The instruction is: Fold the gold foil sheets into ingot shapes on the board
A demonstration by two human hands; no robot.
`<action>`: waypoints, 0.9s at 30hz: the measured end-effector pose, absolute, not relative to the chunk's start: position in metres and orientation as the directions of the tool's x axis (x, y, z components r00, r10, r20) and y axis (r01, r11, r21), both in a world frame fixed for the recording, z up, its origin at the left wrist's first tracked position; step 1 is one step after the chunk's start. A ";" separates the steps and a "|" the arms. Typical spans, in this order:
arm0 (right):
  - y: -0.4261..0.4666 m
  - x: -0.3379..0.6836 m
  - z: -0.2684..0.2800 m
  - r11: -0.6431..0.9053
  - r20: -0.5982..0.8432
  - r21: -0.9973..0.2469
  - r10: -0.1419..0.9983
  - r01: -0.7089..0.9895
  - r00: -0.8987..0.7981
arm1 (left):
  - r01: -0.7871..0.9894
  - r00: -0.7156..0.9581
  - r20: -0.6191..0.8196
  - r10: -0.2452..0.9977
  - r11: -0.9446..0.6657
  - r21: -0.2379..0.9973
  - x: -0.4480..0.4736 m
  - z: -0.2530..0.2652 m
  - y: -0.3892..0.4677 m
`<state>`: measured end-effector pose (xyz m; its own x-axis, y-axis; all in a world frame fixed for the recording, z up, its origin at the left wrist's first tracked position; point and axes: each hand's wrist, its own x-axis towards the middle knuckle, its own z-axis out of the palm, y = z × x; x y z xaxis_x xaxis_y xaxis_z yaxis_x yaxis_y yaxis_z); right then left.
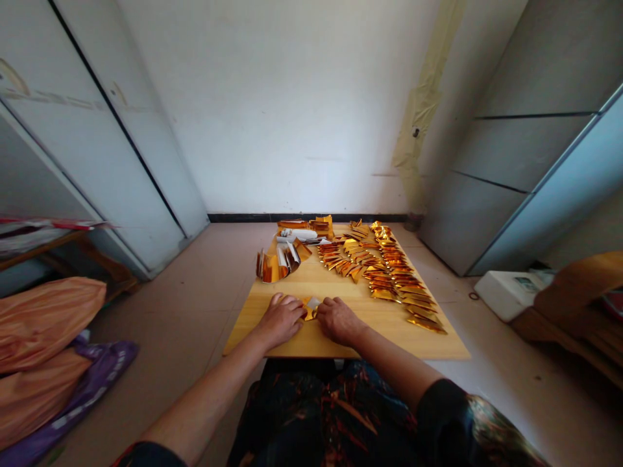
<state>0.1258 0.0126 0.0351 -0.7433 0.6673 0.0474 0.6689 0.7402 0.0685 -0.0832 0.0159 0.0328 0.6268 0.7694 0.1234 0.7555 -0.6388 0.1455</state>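
A small sheet of gold foil paper, with a pale patch showing on it, lies on the wooden board in front of me. My left hand grips its left side, fingers curled over the edge. From the right, my right hand has its fingers bent and pressed on the other edge. Both hands rest low over the board, and their fingertips partly hide the paper. Beyond my left hand stand loose gold and white paper sheets. Rows of folded gold paper pieces overlap on the right.
The wooden board stands close before my lap. At its back lie a white bundle and more gold sheets. Orange and purple bags sit on the floor at left. A refrigerator and a white box are at right.
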 end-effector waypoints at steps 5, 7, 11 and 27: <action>-0.002 0.113 0.019 0.601 0.115 0.039 0.791 0.798 -0.601 | 0.730 0.648 0.205 0.734 -0.675 0.108 -0.084 0.023 0.013; -0.006 0.111 0.017 0.568 0.141 0.023 0.813 0.823 -0.565 | 0.731 0.641 0.231 0.732 -0.674 0.106 -0.083 0.019 0.012; -0.014 0.109 0.018 0.564 0.178 -0.006 0.813 0.826 -0.554 | 0.735 0.623 0.264 0.737 -0.666 0.124 -0.083 0.012 0.006; -0.057 0.143 -0.009 0.679 0.390 -0.008 0.678 0.734 -0.623 | 0.569 0.657 0.512 0.553 -0.810 0.145 -0.081 -0.004 -0.044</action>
